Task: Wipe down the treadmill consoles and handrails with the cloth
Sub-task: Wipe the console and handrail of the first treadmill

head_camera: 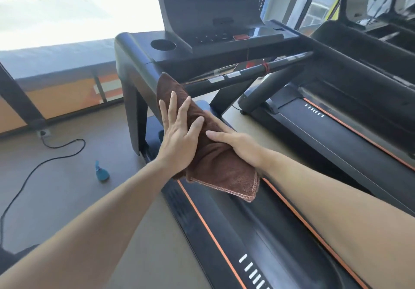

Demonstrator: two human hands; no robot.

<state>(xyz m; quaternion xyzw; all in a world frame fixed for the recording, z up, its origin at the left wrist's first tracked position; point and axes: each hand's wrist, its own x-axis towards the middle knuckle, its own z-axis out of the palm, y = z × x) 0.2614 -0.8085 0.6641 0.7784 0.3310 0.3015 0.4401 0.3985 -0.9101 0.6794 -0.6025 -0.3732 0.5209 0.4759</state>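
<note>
Cloth [215,154] feels soft and limp; my left hand [179,131] presses it flat, fingers spread, while my right hand [238,147] grips its bunched middle.

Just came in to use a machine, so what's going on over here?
A person is busy with a brown cloth in front of a treadmill. The left hand lies flat on it with straight fingers while the right hand holds it from the other side. The console and handrail aren't being touched right now.
</note>
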